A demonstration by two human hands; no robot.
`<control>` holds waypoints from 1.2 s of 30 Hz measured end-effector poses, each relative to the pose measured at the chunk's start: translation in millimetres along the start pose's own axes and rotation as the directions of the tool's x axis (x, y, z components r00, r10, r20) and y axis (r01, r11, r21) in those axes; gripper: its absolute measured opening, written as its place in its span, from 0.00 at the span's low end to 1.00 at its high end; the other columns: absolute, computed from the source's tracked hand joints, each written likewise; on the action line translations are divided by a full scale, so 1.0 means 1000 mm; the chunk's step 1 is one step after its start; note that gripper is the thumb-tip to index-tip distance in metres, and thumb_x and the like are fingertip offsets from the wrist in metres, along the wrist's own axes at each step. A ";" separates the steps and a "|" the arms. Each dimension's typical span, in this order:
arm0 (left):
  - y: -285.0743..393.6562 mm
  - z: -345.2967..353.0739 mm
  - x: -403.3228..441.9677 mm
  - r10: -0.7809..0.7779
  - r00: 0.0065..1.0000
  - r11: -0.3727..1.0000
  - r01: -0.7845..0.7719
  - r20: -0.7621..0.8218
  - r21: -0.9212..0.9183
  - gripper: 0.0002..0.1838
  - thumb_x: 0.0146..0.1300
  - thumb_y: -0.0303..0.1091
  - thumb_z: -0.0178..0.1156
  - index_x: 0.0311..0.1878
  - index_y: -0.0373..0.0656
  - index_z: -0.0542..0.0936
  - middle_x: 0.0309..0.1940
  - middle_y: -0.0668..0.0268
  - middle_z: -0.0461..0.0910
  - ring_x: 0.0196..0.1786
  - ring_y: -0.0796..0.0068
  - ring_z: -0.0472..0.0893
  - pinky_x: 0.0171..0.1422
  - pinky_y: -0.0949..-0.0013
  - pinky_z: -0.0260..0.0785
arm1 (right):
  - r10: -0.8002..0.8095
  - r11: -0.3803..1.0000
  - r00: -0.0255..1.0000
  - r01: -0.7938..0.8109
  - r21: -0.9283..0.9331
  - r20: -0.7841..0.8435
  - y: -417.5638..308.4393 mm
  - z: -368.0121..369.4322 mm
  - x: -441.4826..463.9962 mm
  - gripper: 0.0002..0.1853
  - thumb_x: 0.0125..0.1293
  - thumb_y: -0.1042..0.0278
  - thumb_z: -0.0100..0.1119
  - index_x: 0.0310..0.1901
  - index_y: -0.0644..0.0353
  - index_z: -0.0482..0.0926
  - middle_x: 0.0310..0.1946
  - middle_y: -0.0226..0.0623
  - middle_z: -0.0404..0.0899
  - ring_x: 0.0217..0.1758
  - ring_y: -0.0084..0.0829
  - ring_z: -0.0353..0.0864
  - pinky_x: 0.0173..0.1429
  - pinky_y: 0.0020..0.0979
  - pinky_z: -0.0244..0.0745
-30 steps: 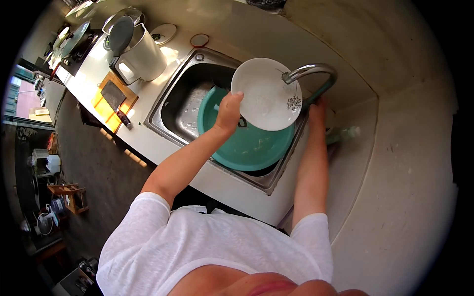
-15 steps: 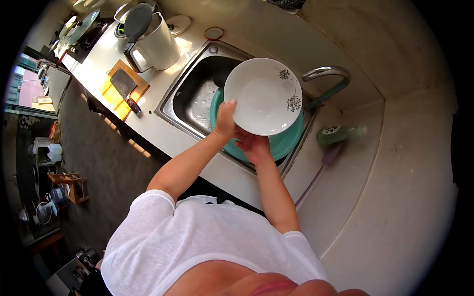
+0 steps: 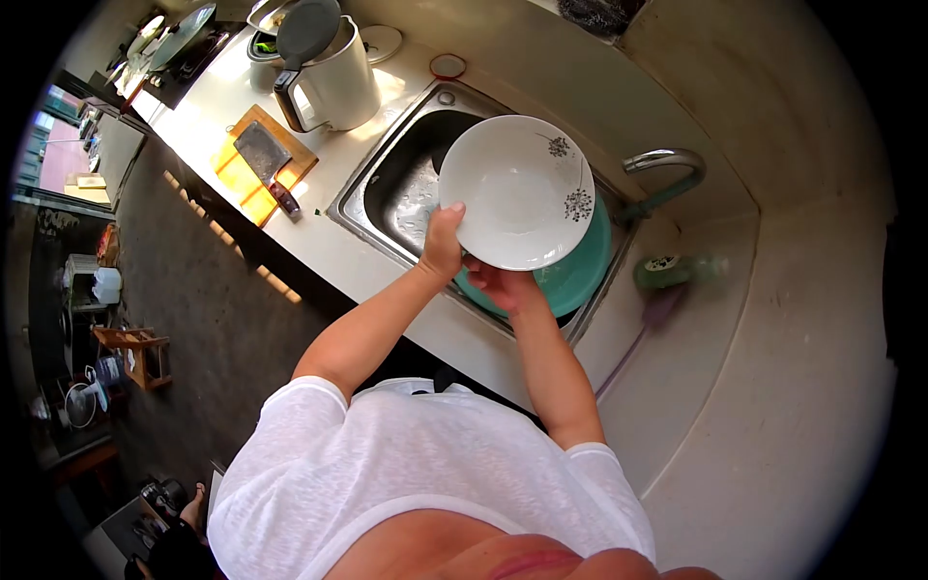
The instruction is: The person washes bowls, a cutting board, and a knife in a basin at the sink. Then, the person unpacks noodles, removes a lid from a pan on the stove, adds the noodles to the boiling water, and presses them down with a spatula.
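A white plate (image 3: pixel 512 193) with a dark flower print along its right side is held above the sink, its upper face toward me. My left hand (image 3: pixel 444 242) grips its lower left rim, thumb on top and the other fingers hidden beneath. Below the near rim, my right hand (image 3: pixel 503 287) holds the plate from underneath, with some fingers out of sight. Under the plate a turquoise basin (image 3: pixel 582 273) sits in the metal sink (image 3: pixel 387 193), partly covered by the plate and my right hand.
Right of the sink stands a curved faucet (image 3: pixel 667 162), with a green bottle (image 3: pixel 677 271) beyond it. To the left, a cleaver (image 3: pixel 263 157) lies on a wooden cutting board (image 3: pixel 300 155). A white kettle-like jug (image 3: pixel 343 87) stands behind. Part of another person (image 3: pixel 193 512) shows at lower left.
The view has shifted, so the sink and counter appear farther right. Against the sink, the plate and both hands sit slightly farther left. Both hands keep hold of the plate.
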State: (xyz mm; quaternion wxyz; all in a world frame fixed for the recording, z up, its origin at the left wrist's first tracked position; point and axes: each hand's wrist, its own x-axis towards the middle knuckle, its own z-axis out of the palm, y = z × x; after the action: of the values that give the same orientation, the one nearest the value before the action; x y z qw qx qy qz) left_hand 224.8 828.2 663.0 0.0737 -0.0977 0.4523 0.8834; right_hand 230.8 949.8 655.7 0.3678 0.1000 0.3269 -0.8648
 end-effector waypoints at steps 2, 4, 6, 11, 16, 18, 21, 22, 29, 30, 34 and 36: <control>0.009 -0.001 -0.005 -0.019 0.999 1.000 0.019 -0.031 0.018 0.26 0.52 0.49 0.43 0.41 0.34 0.71 0.26 0.58 0.76 0.20 0.70 0.75 0.16 0.74 0.62 | 0.031 0.986 0.998 -0.039 0.163 0.048 0.004 0.005 0.004 0.07 0.59 0.62 0.53 0.37 0.51 0.71 0.27 0.26 0.72 0.23 0.18 0.68 0.19 0.17 0.58; 0.009 -0.005 -0.009 -0.041 0.997 0.998 0.043 -0.062 0.035 0.26 0.52 0.49 0.43 0.42 0.34 0.71 0.28 0.57 0.76 0.24 0.69 0.76 0.19 0.73 0.65 | 0.065 0.982 0.995 -0.078 0.171 0.077 0.008 0.002 0.007 0.06 0.59 0.62 0.53 0.37 0.51 0.71 0.27 0.26 0.72 0.22 0.18 0.68 0.18 0.17 0.58; 0.001 -0.010 -0.007 0.069 0.997 0.996 -0.067 -0.031 0.054 0.26 0.52 0.48 0.43 0.45 0.34 0.70 0.34 0.55 0.76 0.32 0.67 0.77 0.31 0.69 0.70 | 0.092 0.978 0.991 -0.108 0.179 0.098 0.009 0.000 0.008 0.06 0.59 0.63 0.52 0.37 0.51 0.71 0.26 0.26 0.72 0.22 0.17 0.67 0.17 0.16 0.58; -0.003 -0.006 -0.009 0.041 0.998 0.991 -0.045 -0.038 -0.125 0.26 0.54 0.46 0.43 0.47 0.34 0.69 0.40 0.55 0.75 0.42 0.63 0.76 0.45 0.66 0.69 | 0.016 1.000 1.000 -0.016 -0.021 -0.017 0.002 0.008 0.001 0.04 0.59 0.65 0.52 0.34 0.53 0.71 0.22 0.27 0.70 0.18 0.19 0.66 0.16 0.18 0.57; 0.013 -0.007 -0.006 -0.037 0.999 0.987 0.035 -0.006 -0.158 0.24 0.54 0.43 0.44 0.47 0.33 0.69 0.40 0.56 0.75 0.44 0.63 0.76 0.49 0.66 0.67 | -0.187 0.898 0.980 0.144 -0.415 -0.063 -0.006 -0.001 -0.004 0.04 0.60 0.67 0.51 0.35 0.56 0.70 0.21 0.28 0.69 0.16 0.19 0.63 0.15 0.19 0.55; 0.013 -0.021 -0.004 -0.003 0.988 0.994 -0.014 -0.155 -0.110 0.21 0.54 0.41 0.46 0.45 0.33 0.70 0.39 0.57 0.75 0.43 0.63 0.76 0.48 0.66 0.68 | -0.323 0.764 0.944 0.217 -0.607 -0.068 -0.014 -0.003 -0.015 0.05 0.61 0.66 0.49 0.37 0.56 0.68 0.21 0.28 0.69 0.16 0.17 0.62 0.15 0.19 0.54; 0.032 -0.042 -0.001 -0.005 0.994 1.000 0.006 -0.110 0.003 0.17 0.53 0.35 0.47 0.43 0.35 0.71 0.34 0.62 0.74 0.39 0.70 0.75 0.44 0.70 0.67 | -0.348 0.738 0.913 0.128 -0.663 -0.211 -0.033 -0.014 -0.034 0.06 0.61 0.71 0.45 0.39 0.59 0.66 0.21 0.29 0.70 0.14 0.16 0.60 0.14 0.20 0.54; 0.043 -0.040 -0.001 0.004 0.996 0.995 0.004 -0.087 0.096 0.16 0.52 0.34 0.47 0.42 0.37 0.71 0.31 0.66 0.73 0.35 0.75 0.73 0.41 0.74 0.66 | -0.399 0.715 0.896 0.171 -0.678 -0.195 -0.035 -0.024 -0.038 0.06 0.61 0.72 0.43 0.40 0.59 0.64 0.22 0.29 0.70 0.14 0.15 0.60 0.14 0.19 0.54; 0.035 -0.036 0.021 0.323 0.875 0.006 -0.384 0.362 0.923 0.28 0.47 0.29 0.50 0.55 0.37 0.62 0.46 0.51 0.70 0.47 0.50 0.70 0.51 0.58 0.64 | -0.488 0.694 0.847 0.230 -0.682 -0.210 -0.043 -0.032 -0.079 0.08 0.59 0.77 0.38 0.41 0.61 0.61 0.23 0.32 0.70 0.15 0.14 0.59 0.16 0.17 0.55; 0.033 -0.030 0.020 0.280 0.843 -0.110 -0.448 0.460 0.887 0.29 0.46 0.28 0.52 0.56 0.38 0.62 0.45 0.51 0.70 0.47 0.51 0.70 0.51 0.59 0.65 | -0.491 0.715 0.844 0.249 -0.653 -0.216 -0.041 -0.032 -0.084 0.08 0.59 0.77 0.38 0.41 0.61 0.61 0.23 0.32 0.70 0.15 0.14 0.59 0.16 0.17 0.55; 0.022 -0.024 0.023 0.364 0.798 -0.021 -0.508 0.480 0.861 0.28 0.45 0.26 0.53 0.54 0.39 0.63 0.43 0.51 0.70 0.46 0.51 0.70 0.50 0.58 0.65 | -0.520 0.744 0.827 0.315 -0.589 -0.215 -0.019 -0.028 -0.111 0.10 0.59 0.77 0.38 0.43 0.59 0.61 0.24 0.32 0.69 0.17 0.14 0.61 0.17 0.15 0.54; 0.028 -0.030 0.020 0.201 0.973 0.424 -0.187 0.109 0.886 0.27 0.50 0.32 0.49 0.56 0.37 0.61 0.47 0.49 0.71 0.50 0.52 0.70 0.55 0.63 0.63 | -0.481 0.744 0.859 0.295 -0.600 -0.174 -0.005 -0.027 -0.131 0.10 0.58 0.75 0.41 0.43 0.59 0.61 0.26 0.32 0.68 0.20 0.17 0.64 0.19 0.16 0.58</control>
State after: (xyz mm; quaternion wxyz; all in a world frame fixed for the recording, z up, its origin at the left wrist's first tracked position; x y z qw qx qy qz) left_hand 202.8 788.7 662.7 0.0087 0.0020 0.8564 0.5163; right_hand 318.6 1044.5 692.3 0.1323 0.0560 0.6310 -0.7623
